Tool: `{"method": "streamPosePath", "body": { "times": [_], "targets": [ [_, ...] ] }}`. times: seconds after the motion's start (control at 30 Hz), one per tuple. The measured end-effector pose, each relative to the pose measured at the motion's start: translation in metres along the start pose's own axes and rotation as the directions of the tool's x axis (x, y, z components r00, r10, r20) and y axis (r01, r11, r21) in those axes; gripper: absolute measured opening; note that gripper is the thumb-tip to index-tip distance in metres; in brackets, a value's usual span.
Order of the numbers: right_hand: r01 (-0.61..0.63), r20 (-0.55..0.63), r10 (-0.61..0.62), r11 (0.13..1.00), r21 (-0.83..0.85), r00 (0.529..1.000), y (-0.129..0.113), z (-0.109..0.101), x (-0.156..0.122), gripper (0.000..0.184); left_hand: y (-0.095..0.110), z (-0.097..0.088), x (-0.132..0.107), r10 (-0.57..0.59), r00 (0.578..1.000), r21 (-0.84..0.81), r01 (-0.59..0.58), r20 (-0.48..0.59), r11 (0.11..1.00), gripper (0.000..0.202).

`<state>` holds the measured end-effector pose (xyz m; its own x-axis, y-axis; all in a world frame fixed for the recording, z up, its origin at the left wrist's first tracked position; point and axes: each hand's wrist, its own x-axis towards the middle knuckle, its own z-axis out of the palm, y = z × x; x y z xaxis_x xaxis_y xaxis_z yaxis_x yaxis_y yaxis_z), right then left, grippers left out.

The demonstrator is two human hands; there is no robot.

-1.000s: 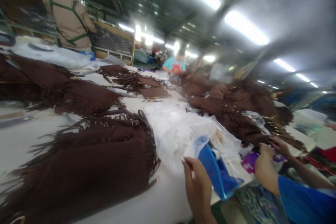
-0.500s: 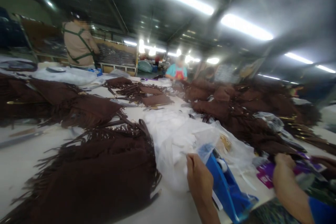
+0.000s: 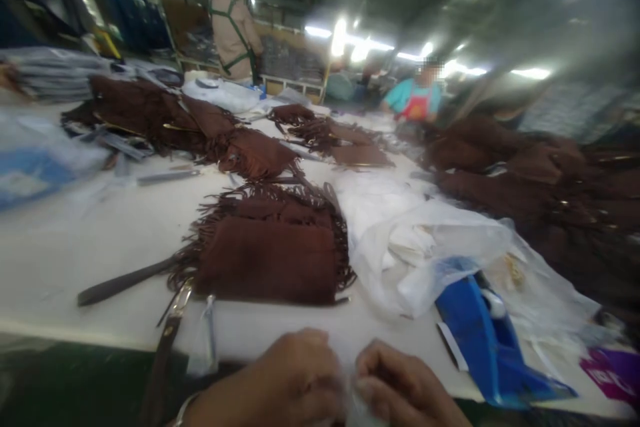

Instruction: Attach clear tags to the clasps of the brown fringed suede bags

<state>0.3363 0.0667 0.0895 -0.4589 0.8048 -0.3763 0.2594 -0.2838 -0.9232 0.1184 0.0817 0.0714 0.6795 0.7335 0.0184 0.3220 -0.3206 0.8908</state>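
Note:
My left hand (image 3: 287,380) and my right hand (image 3: 403,380) are close together at the table's near edge. Their fingers are curled and pinch a thin, whitish, see-through sheet (image 3: 353,393); blur hides whether it is plastic or paper. Just beyond them lies a brown fringed bag (image 3: 270,257), flat on the table, its strap with a gold buckle (image 3: 183,297) hanging over the near edge. A clear plastic bag (image 3: 395,273) with white material inside rests right of the brown bag. Beside that stands a blue tape dispenser (image 3: 485,333).
Brown fringed bags are heaped at the right (image 3: 545,187) and lie in a row at the back left (image 3: 150,113). Purple tags (image 3: 613,373) are at the lower right. A knife-like tool (image 3: 167,177) lies on the white table (image 3: 125,233). Two people stand beyond.
My view has swung left and down. My left hand has left the clear plastic bag's side and my right hand the purple tags; both are now together at the near edge on the whitish sheet.

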Motion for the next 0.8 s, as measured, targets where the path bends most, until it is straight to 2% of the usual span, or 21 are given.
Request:
{"method": "streamPosePath", "body": {
  "times": [0.07,0.13,0.23,0.33,0.43,0.5,0.57,0.6,0.63,0.7,0.8],
  "targets": [
    [0.021,-0.065,-0.023,0.999,-0.030,0.998,0.009,0.001,0.011,0.028,0.000,-0.002,-0.021,-0.183,0.982,-0.096,0.179,-0.037,0.979,0.018],
    [0.077,-0.082,-0.080,0.996,-0.039,0.993,0.020,0.006,0.026,0.028,-0.006,-0.003,-0.048,-0.328,0.940,-0.239,0.299,-0.090,0.924,0.021],
    [0.089,-0.078,-0.087,0.995,0.034,0.993,0.036,0.028,0.050,0.031,-0.020,-0.003,-0.092,-0.481,0.864,-0.472,0.365,-0.150,0.802,0.025],
    [0.064,-0.021,-0.062,0.988,0.140,0.998,0.041,0.062,0.069,0.037,-0.029,-0.004,-0.135,-0.560,0.790,-0.553,0.357,-0.251,0.752,0.028],
    [0.040,0.057,-0.052,0.980,0.193,0.997,0.037,0.097,0.079,0.036,-0.026,-0.006,-0.172,-0.605,0.737,-0.554,0.382,-0.299,0.740,0.027],
    [0.021,0.127,-0.039,0.990,0.142,0.991,0.031,0.117,0.083,0.032,-0.022,-0.007,-0.191,-0.647,0.702,-0.518,0.450,-0.298,0.727,0.022],
    [0.015,0.212,-0.027,0.998,0.057,0.977,0.025,0.134,0.085,0.026,-0.019,-0.007,-0.202,-0.665,0.687,-0.508,0.477,-0.293,0.717,0.011],
    [0.021,0.249,-0.025,1.000,0.017,0.968,0.022,0.141,0.085,0.022,-0.020,-0.005,-0.203,-0.658,0.697,-0.542,0.449,-0.285,0.710,0.012],
    [0.031,0.279,-0.025,0.999,-0.017,0.960,0.019,0.149,0.085,0.019,-0.022,-0.003,-0.203,-0.638,0.719,-0.601,0.388,-0.277,0.699,0.022],
    [0.058,0.318,-0.036,0.997,-0.058,0.947,0.013,0.161,0.084,0.014,-0.027,0.003,-0.196,-0.572,0.766,-0.725,0.213,-0.292,0.655,0.042],
    [0.085,0.315,-0.060,0.994,-0.067,0.947,0.007,0.173,0.083,0.014,-0.039,0.013,-0.181,-0.498,0.786,-0.822,-0.023,-0.366,0.569,0.050]
  ]
}}
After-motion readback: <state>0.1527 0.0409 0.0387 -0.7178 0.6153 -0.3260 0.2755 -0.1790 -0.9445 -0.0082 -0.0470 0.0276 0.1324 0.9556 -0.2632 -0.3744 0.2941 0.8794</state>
